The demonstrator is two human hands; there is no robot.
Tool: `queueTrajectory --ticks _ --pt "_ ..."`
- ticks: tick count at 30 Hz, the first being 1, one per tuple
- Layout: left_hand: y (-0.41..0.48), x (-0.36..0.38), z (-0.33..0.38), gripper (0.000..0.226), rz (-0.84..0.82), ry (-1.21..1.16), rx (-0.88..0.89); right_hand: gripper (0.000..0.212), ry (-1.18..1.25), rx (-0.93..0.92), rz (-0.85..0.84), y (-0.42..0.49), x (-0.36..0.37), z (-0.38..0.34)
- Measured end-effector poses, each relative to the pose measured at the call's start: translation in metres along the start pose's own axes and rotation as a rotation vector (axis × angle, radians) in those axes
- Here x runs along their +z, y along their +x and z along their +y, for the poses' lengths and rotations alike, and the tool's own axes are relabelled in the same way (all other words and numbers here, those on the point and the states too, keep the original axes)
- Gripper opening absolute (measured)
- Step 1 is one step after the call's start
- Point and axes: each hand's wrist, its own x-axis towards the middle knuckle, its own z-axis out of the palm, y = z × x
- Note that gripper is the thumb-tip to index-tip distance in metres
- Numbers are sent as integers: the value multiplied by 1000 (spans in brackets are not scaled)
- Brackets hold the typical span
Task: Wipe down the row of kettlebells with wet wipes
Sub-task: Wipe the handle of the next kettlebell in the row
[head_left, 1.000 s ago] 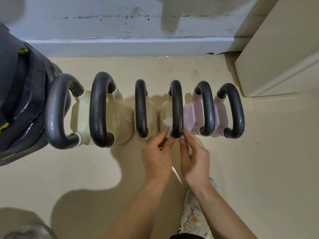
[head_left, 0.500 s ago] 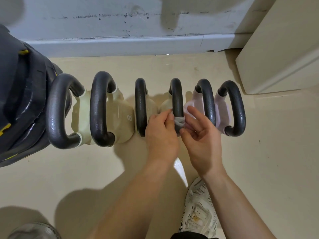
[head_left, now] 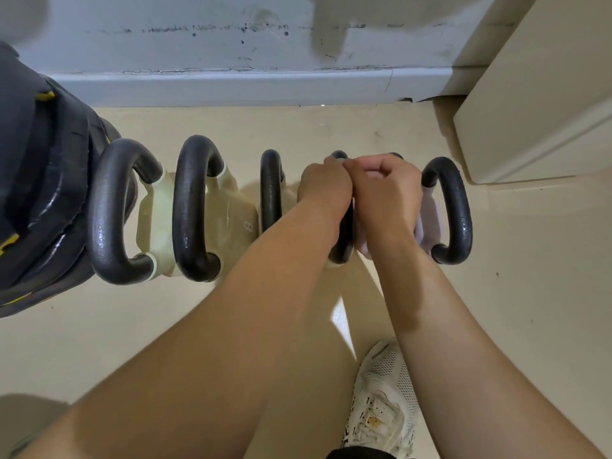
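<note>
A row of kettlebells with black handles stands on the beige floor. Two big cream ones are on the left [head_left: 109, 210] [head_left: 195, 207]. A slimmer cream one [head_left: 270, 190] comes third, and a pink one [head_left: 450, 210] is at the right end. My left hand [head_left: 324, 190] and my right hand [head_left: 385, 190] meet at the far end of the fourth kettlebell's handle [head_left: 341, 246], both pinched around it. Only a grey sliver of the wet wipe [head_left: 340, 159] shows between my fingers. My right hand hides the fifth kettlebell almost entirely.
A stack of black weights with yellow marks [head_left: 33, 193] fills the left edge, touching the first kettlebell. A grey baseboard [head_left: 231, 87] runs behind the row. A cream cabinet [head_left: 546, 111] stands at the back right. My white sneaker [head_left: 381, 402] is on the floor below my arms.
Both hands have slid along the fourth kettlebell's handle from its near end over the top to its far end, with the wipe wrapped around it. The kettlebells have stayed in place.
</note>
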Motion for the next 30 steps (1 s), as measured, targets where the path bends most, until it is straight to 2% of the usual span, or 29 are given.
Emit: queueTrajectory --ticks 6,8,10,12,15,19,22,27,30 --pt "-4 -7 -17 39 -80 34 -28 16 -120 -15 37 -12 -3 4" --pt "-12 -9 -29 40 -82 46 -23 11 -157 -48 41 -30 -9 12" --pt "-17 -11 -35 42 -99 77 14 7 -151 -78 41 -40 -13 17" --pt "-15 -12 -33 41 -76 124 114 16 -163 -102 2 -40 -13 18" --pt "-4 -11 -19 36 8 300 255 30 -67 -94 -129 -34 -7 14" --pt "16 -12 2 31 -47 598 368 52 -37 -41 -280 -12 2 11" --pt "25 -10 20 27 -83 774 372 36 -8 22 -362 5 8 10" --pt "42 -7 28 40 -162 556 210 27 179 219 -363 5 11 -1" --pt "52 -6 20 41 -133 377 140 26 225 328 -315 5 10 -1"
